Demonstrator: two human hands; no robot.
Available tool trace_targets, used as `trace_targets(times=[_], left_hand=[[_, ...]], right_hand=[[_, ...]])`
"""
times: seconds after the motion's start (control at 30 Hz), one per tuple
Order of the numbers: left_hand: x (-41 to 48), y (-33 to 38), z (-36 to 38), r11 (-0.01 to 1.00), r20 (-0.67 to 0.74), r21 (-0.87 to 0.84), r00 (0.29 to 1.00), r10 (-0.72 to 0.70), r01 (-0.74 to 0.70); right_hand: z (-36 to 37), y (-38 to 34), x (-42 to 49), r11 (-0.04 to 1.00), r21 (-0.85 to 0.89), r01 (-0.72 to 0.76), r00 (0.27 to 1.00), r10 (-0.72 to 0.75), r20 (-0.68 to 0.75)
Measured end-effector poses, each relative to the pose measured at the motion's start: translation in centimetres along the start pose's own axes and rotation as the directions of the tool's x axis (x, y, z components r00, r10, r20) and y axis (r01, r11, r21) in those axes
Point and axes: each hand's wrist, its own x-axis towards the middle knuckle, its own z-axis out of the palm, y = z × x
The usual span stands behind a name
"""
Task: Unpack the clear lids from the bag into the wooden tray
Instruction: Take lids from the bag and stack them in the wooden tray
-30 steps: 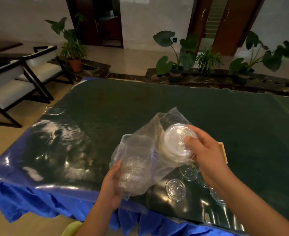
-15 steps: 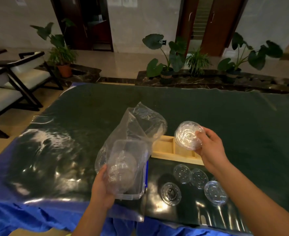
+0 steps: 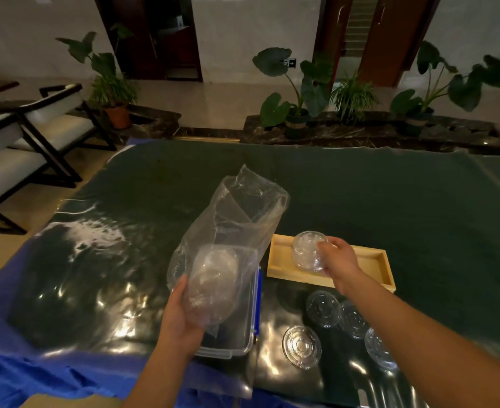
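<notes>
My left hand (image 3: 181, 313) grips the lower end of a clear plastic bag (image 3: 237, 219) that stands open upward; more clear lids show through its bottom. My right hand (image 3: 338, 260) holds a stack of clear domed lids (image 3: 307, 250) low over the left part of the wooden tray (image 3: 372, 262). I cannot tell whether the stack touches the tray floor. Several other clear lids (image 3: 301, 346) lie flat on the table in front of the tray.
A clear plastic box with blue clips (image 3: 242, 334) sits under the bag, left of the tray. The table wears a dark green glossy cover (image 3: 360, 195) over blue cloth. Chairs stand at far left, potted plants behind the table.
My right hand pulled the lid stack out of the bag and carried it right and down to the wooden tray. My left hand has kept hold of the bag.
</notes>
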Motion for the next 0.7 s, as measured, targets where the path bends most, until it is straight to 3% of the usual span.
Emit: trace_targets(times=[0.27,0.53,0.7], left_hand=[[1.6,0.5,0.3,0.999,0.028,-0.050,1.000,0.015,-0.013],[3.5,0.5,1.3,0.994,0.019,-0.110,1.000,0.007,-0.005],[3.7,0.5,1.5,0.993,0.005,-0.115,1.000,0.004,-0.003]], right_hand=[[3.5,0.3,5.3,0.972,-0.220,0.086,0.996,-0.083,0.023],[5.6,2.5,8.5,0.920,-0.389,0.053,0.999,-0.044,0.032],[6.8,3.2,8.7,0.767,-0.604,0.217,0.976,-0.155,0.153]])
